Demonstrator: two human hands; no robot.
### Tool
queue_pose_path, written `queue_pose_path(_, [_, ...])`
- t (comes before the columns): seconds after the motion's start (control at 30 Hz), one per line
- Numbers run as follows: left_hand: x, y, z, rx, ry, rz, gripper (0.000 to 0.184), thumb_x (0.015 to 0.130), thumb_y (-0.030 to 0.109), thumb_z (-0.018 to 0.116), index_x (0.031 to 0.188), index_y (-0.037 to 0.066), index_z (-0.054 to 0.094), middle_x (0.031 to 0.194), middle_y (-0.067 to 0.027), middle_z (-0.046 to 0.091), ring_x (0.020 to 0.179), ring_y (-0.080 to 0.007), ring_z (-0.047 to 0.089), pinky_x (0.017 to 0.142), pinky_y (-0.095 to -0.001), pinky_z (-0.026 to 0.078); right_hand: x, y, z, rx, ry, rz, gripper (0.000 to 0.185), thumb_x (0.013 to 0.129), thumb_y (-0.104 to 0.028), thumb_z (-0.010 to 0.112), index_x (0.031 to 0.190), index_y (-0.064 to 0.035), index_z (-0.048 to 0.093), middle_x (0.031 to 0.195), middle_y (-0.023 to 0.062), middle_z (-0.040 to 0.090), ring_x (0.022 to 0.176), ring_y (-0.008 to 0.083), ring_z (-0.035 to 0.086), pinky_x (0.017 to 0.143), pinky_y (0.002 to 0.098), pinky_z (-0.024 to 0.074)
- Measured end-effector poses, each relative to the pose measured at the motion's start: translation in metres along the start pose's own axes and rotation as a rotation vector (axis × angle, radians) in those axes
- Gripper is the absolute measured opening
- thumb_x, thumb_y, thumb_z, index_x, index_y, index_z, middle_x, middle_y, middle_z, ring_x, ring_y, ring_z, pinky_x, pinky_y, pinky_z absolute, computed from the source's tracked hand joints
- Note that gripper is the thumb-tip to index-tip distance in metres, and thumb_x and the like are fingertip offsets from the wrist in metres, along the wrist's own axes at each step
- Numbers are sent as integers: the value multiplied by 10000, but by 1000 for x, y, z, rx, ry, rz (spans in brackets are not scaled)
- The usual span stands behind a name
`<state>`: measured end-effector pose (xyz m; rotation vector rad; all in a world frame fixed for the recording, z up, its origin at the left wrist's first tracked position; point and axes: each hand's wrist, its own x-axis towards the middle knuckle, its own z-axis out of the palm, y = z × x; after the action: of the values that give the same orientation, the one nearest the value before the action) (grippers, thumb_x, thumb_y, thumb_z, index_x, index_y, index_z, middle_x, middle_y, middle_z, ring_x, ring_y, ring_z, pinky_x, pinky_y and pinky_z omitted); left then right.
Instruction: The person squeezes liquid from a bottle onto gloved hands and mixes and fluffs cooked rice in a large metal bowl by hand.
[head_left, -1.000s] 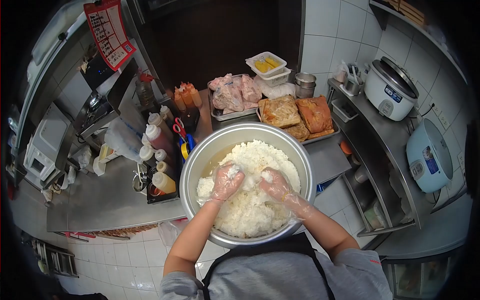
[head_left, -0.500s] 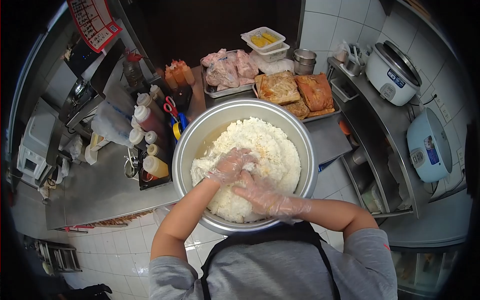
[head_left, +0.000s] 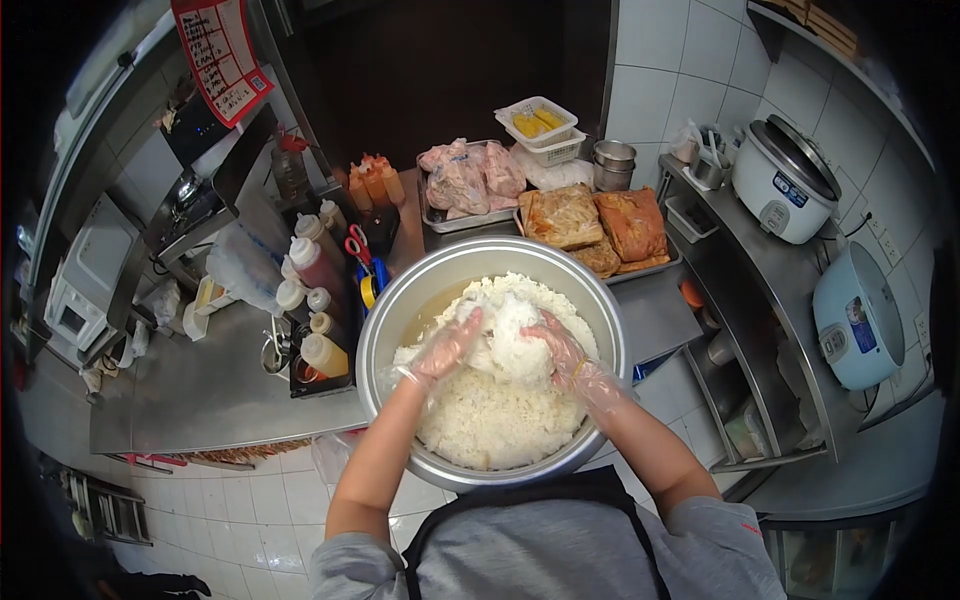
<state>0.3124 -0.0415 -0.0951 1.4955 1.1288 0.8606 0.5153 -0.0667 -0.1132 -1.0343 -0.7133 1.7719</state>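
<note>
A large round metal pot [head_left: 374, 400] stands in front of me, with white cooked rice [head_left: 500, 425] in it. Over its far half, my two hands in clear plastic gloves hold up a big clump of rice [head_left: 518, 335] between them. My left hand [head_left: 450, 345] cups the clump's left side. On the right side, my right hand [head_left: 563, 350] presses with curved fingers. Some brownish liquid or bare pot wall shows at the left inside the rim. The undersides of both hands are hidden.
Squeeze bottles [head_left: 315, 265] and red-handled scissors [head_left: 357, 245] stand left of the pot. Behind it are a tray of raw meat in plastic [head_left: 470, 180] and a tray of browned slabs [head_left: 630, 228]. Rice cookers [head_left: 785, 180] sit on the right shelf.
My hands were together down in the rice; now they are apart, lifting a clump between them. The camera view has shifted, so the pot appears lower.
</note>
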Motion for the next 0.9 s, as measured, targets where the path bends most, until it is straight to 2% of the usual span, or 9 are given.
queue_pose_path(0.03, [-2,-1,10,-177,-26,40,950,772,480,726,1451,3,264,1402,-197,438,1320,-338,378,1100,-385,310,1,-1,6,50,17,19,720,769,-218,713,1382,-75,364,1187,143,583,1101,252,580,832,403,540])
queue_pose_path(0.13, [-24,9,45,550,107,355,1125,707,501,780,1491,32,123,1462,-224,321,1399,-387,184,1134,-416,256,29,6,3,126,-68,132,584,849,-260,633,1358,-61,427,1176,136,594,1081,225,597,847,389,533])
queue_pose_path(0.23, [-26,3,61,628,167,397,1137,664,459,824,1485,33,163,1442,-263,310,1413,-418,77,1137,-445,249,58,49,-20,-186,-155,-287,427,931,-298,515,1291,-69,509,1140,103,622,1031,196,623,880,358,523])
queue_pose_path(0.27, [-28,9,61,621,164,347,1031,670,396,835,1445,12,274,1418,-264,342,1391,-408,184,1123,-455,274,70,50,-19,333,-259,96,381,981,-310,413,1273,-98,536,1159,87,624,1031,180,623,916,346,502])
queue_pose_path(0.37, [-20,10,58,467,162,337,796,706,377,814,1352,74,464,1387,-241,412,1287,-393,402,1065,-458,350,37,32,5,200,-75,39,427,971,-379,413,1283,-113,532,1185,90,616,1050,193,615,861,318,502])
queue_pose_path(0.47, [-17,14,55,420,253,236,616,737,375,784,1183,-5,595,1260,-253,531,1168,-380,515,1037,-446,386,24,20,15,-26,165,258,480,948,-441,422,1266,-103,546,1147,90,631,1004,211,627,756,314,501])
queue_pose_path(0.53, [-11,11,52,468,320,216,558,764,387,760,1126,-18,630,1161,-262,588,1114,-370,556,1001,-430,411,12,18,28,-8,195,224,519,929,-490,422,1254,-105,546,1098,86,642,944,223,633,692,322,488])
queue_pose_path(0.8, [20,-13,29,108,351,53,528,830,426,703,1017,-67,668,1028,-202,664,940,-290,623,881,-391,459,49,79,-9,-998,48,-415,357,688,-86,707,988,17,544,872,225,596,834,410,584,749,476,480])
queue_pose_path(0.9, [23,-13,28,39,353,37,500,856,410,668,1051,-49,649,1052,-171,654,942,-262,606,872,-368,457,69,110,-14,-524,16,-362,242,719,-73,668,920,20,571,823,198,595,825,340,594,754,486,478])
